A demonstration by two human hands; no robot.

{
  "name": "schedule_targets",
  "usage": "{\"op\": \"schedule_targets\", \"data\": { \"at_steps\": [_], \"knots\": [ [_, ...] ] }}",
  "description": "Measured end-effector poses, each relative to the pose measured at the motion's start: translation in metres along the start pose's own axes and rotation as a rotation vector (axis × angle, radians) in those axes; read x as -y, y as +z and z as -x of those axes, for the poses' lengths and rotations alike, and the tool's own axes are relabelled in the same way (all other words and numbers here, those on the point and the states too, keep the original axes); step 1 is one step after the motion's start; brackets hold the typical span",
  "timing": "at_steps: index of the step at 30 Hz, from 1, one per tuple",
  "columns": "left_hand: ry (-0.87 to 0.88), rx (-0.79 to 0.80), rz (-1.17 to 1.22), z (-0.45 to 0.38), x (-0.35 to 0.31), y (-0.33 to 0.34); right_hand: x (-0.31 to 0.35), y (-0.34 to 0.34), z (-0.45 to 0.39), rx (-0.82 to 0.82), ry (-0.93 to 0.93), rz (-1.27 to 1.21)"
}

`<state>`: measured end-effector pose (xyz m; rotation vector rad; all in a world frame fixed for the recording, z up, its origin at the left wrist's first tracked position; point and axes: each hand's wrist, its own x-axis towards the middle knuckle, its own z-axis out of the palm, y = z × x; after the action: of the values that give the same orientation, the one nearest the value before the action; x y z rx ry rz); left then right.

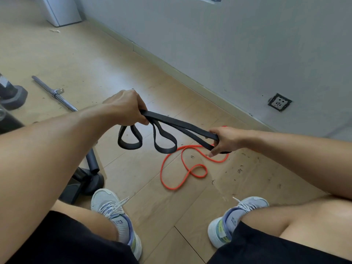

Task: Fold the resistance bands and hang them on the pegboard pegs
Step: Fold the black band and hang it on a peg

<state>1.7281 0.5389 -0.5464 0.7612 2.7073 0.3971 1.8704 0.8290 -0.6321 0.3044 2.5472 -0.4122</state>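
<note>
The left hand [125, 107] grips one end of the folded black band [181, 126], fingers curled round it; two loops hang below that fist. The right hand [224, 139] grips the other end, so the band spans the air between them, above the wooden floor [106, 60]. An orange band [183, 166] lies coiled on the floor below, near the wall's skirting edge [190, 80]. A metal bar [55, 94] lies well to the left, with open floor between.
</note>
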Motion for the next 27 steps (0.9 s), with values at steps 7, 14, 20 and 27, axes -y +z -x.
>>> {"op": "schedule_targets", "data": {
  "at_steps": [7, 14, 20, 27],
  "knots": [
    [0.102, 0.075, 0.044, 0.007, -0.016, 0.002, -0.005, 0.003, -0.004, 0.044, 0.015, 0.038],
    [0.245, 0.125, 0.062, 0.015, -0.036, 0.004, 0.022, -0.002, 0.001, -0.026, -0.169, -0.219],
    [0.29, 0.106, 0.12, 0.02, -0.045, 0.002, 0.064, -0.008, 0.014, -0.035, -0.39, -0.471],
    [0.255, 0.066, 0.247, 0.022, -0.043, -0.004, 0.069, -0.005, 0.014, -0.157, -0.404, -0.716]
  ]
}}
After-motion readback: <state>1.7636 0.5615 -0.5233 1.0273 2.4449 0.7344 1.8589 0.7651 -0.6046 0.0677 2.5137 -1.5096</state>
